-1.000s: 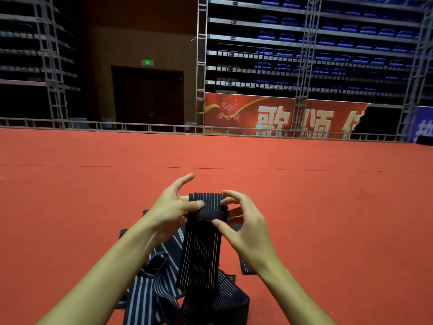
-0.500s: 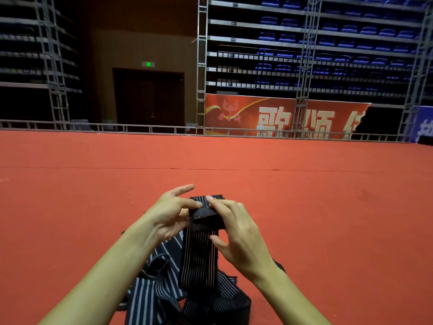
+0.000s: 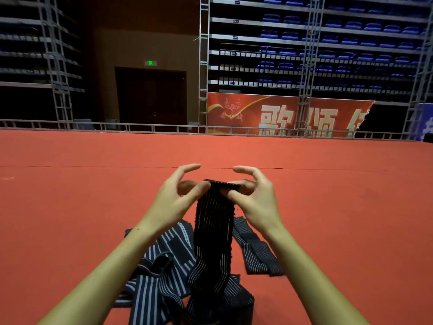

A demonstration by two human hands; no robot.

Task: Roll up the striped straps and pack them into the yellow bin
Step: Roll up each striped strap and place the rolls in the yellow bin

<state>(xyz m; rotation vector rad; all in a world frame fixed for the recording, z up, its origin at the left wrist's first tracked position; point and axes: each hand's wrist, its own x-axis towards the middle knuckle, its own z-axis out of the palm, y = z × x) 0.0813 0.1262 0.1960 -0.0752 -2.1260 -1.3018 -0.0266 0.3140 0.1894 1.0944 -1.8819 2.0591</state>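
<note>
1. Red carpet (image 3: 82, 207) is spread over the whole floor, out to a metal railing (image 3: 140, 126) at twelve o'clock.
2. Rows of blue seats (image 3: 339, 26) are seen at one o'clock, above a red banner (image 3: 281, 113) with pale characters.
3. Dark double doors (image 3: 151, 99) are set at eleven o'clock, under a green exit sign (image 3: 150, 63).
4. Striped straps (image 3: 159, 285) are heaped on the carpet at six o'clock, between the forearms; one separate strap (image 3: 254, 252) lies flat at five o'clock, just beside the heap.
5. One dark strap (image 3: 214, 231) is held up at the centre, its lower length hanging into the heap.
6. Its top edge is pinched at nine o'clock by the left hand (image 3: 173, 200), thumb pressed on the cloth, forefinger raised clear.
7. The same edge is pinched at three o'clock by the right hand (image 3: 256, 202), thumb on the near face, forefinger arched above.
8. No yellow bin can be made out.
</note>
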